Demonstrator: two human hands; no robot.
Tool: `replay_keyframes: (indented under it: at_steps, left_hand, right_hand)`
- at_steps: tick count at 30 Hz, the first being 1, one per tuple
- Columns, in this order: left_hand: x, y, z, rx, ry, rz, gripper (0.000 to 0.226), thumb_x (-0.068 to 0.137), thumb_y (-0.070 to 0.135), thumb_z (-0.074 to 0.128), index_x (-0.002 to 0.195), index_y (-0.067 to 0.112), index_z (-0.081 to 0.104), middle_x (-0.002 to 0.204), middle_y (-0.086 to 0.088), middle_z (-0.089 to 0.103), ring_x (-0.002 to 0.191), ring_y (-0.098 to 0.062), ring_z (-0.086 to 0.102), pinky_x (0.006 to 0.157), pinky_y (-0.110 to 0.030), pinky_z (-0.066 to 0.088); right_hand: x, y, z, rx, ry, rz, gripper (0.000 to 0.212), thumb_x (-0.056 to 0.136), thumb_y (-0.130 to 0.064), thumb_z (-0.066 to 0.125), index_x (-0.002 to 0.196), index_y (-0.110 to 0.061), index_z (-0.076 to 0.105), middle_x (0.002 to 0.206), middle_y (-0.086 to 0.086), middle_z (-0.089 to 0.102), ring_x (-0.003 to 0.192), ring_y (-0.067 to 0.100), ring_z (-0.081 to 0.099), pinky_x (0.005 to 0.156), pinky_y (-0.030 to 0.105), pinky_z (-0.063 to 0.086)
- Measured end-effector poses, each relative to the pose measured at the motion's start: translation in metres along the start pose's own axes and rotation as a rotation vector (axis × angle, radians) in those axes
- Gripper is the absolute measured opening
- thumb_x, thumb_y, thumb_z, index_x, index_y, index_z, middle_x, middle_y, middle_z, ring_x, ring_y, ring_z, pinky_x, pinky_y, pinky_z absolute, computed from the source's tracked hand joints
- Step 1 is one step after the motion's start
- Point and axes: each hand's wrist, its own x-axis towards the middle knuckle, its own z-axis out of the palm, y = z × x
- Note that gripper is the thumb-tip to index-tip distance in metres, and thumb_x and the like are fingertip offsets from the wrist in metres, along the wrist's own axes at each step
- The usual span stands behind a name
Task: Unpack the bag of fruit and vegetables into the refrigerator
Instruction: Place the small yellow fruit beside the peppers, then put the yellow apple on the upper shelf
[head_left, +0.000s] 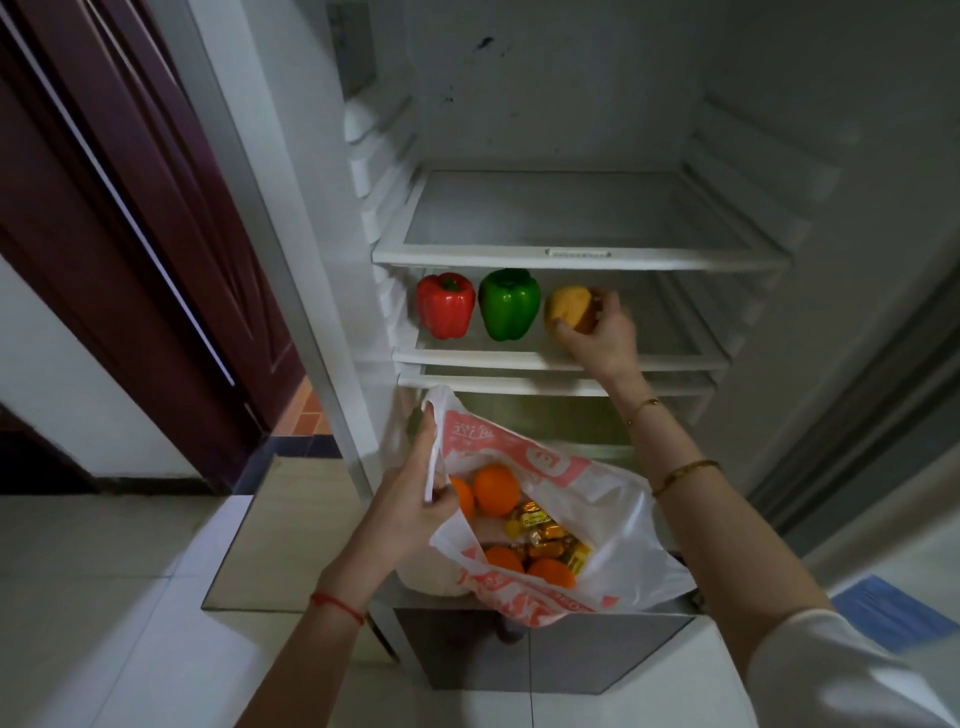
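1. At the open refrigerator (571, 130), the right hand (602, 332) reaches onto the middle shelf (519, 358), its grip curled round a yellow fruit (569, 306); thumb below, fingers over the far side. Whether the fruit already rests on the glass cannot be told from here.

2. The fruit sits just beside a green pepper (509, 304), which stands next to a red pepper (445, 305) near the shelf's left edge. Both peppers stand upright, close behind the front edge.

3. The left hand (415, 499) pinches the near rim of the plastic bag (597, 519), holding its mouth wide. Inside lie several oranges (496, 488) and a heap of wrapped sweets (545, 535). The bag appears to rest on the ledge at the refrigerator's lower front.

4. To finish this step well, the fruit should go down flat, clear of the green pepper, so that neither gets nudged. Being round, it may roll toward the front edge; letting it settle before the fingers loosen looks wise.

5. Carrying the row on toward the shelf's right edge would leave room for the oranges to come.

6. The left hand's pinch should hold firm meanwhile; a slack rim could let the bag slump and spill off the ledge.

7. By the look of the bag, most of the unpacking remains.
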Motion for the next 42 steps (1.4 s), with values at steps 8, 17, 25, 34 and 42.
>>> replay_keyframes:
  at_steps: [8,17,25,34,42]
  left_hand:
    - [0.000,0.000,-0.002,0.003,0.005,0.001,0.103,0.092,0.008,0.061,0.142,0.058,-0.014,0.065,0.006,0.047,0.056,-0.001,0.054,0.057,-0.018,0.047]
    - [-0.010,-0.007,-0.006,0.041,0.022,-0.054,0.103,0.091,0.017,0.064,0.146,0.058,-0.013,0.080,-0.004,0.065,0.071,-0.014,0.068,0.069,-0.038,0.060]
    - [-0.033,-0.005,-0.011,0.160,0.066,-0.245,0.103,0.087,0.017,0.060,0.147,0.055,-0.015,0.069,-0.018,0.061,0.061,-0.024,0.065,0.063,-0.046,0.055]
    - [-0.051,-0.007,-0.011,0.103,0.109,-0.307,0.094,0.089,0.017,0.061,0.151,0.049,-0.002,0.068,-0.010,0.061,0.059,-0.015,0.065,0.057,-0.028,0.056]
    - [-0.049,-0.008,-0.012,0.101,0.108,-0.293,0.092,0.090,0.016,0.060,0.154,0.040,-0.001,0.065,-0.015,0.060,0.055,-0.019,0.063,0.054,-0.030,0.054]
  right_hand:
    - [-0.006,-0.002,0.007,0.063,0.033,0.022,0.073,0.087,-0.036,0.070,0.144,-0.009,0.034,0.139,0.013,0.050,0.125,0.027,0.051,0.097,0.029,0.042]
    - [-0.084,0.016,0.019,-0.087,0.106,-0.568,0.017,0.093,-0.022,0.062,0.082,-0.010,0.057,0.077,0.002,0.058,0.068,0.014,0.055,0.062,0.029,0.049]
    - [-0.143,0.072,0.102,-0.354,-0.804,-0.454,0.027,0.088,-0.040,0.065,0.112,-0.027,0.061,0.122,-0.001,0.063,0.102,0.017,0.062,0.078,0.023,0.045]
    - [-0.174,0.089,0.156,-0.715,-0.815,-0.804,0.053,0.093,-0.011,0.055,0.144,-0.009,0.039,0.142,0.013,0.046,0.127,0.031,0.045,0.107,0.041,0.039]
    - [-0.182,0.095,0.165,-0.745,-0.650,-0.954,0.053,0.065,-0.017,0.085,0.114,-0.011,0.067,0.109,0.009,0.068,0.097,0.024,0.067,0.083,0.037,0.057]
